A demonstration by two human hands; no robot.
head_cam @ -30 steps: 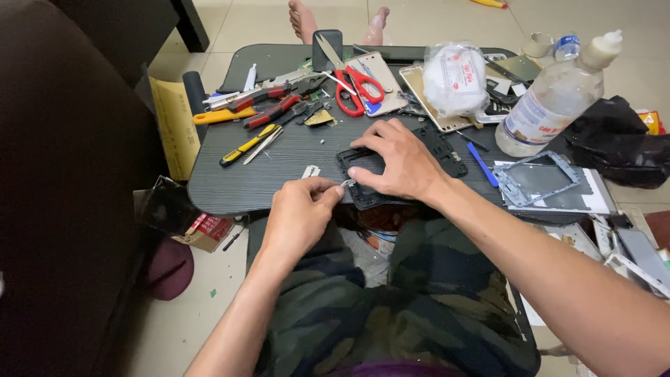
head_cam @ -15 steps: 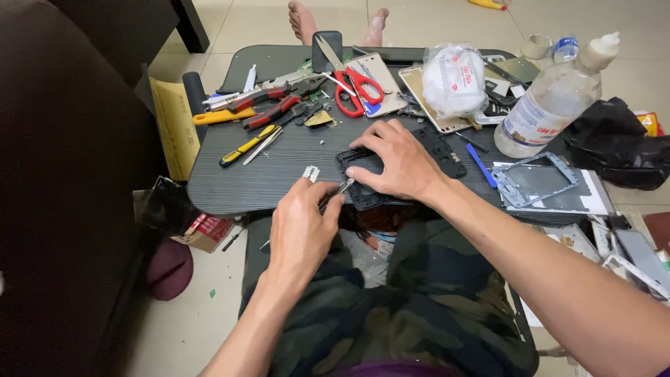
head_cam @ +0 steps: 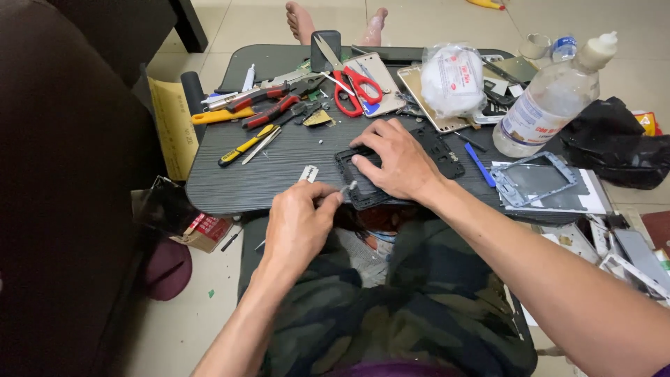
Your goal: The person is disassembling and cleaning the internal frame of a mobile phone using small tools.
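My right hand [head_cam: 398, 160] lies flat on the black rectangular plastic frame [head_cam: 391, 167], fingers spread and pressing it to the near edge of the dark wood-grain lap table [head_cam: 279, 167]. My left hand [head_cam: 300, 223] has thumb and fingers pinched together on a small thin metal tool [head_cam: 347, 187], whose tip meets the frame's near-left corner (I cannot tell whether it is a blade or a pick, it is too small).

To do this well, I judge the right palm must keep its weight down so the frame does not skate, and the tool should go in shallow along the edge, pushed away from my right fingertips, which lie near its tip. The frame's near edge overhangs the table a little above my camouflage-patterned lap [head_cam: 419, 307], so too much downward force could tip it.

Just beside my left hand lies a small silver razor blade [head_cam: 309, 172], loose on the table; my wrist could brush it. Farther off are red-handled scissors [head_cam: 352, 84], red-handled pliers [head_cam: 269, 105], a yellow-and-black screwdriver [head_cam: 241, 148], a clear plastic bottle with a white nozzle [head_cam: 548, 105], a blue plastic pry stick [head_cam: 480, 164] and a grey metal frame on white paper [head_cam: 534, 178]. None of these block the working corner.
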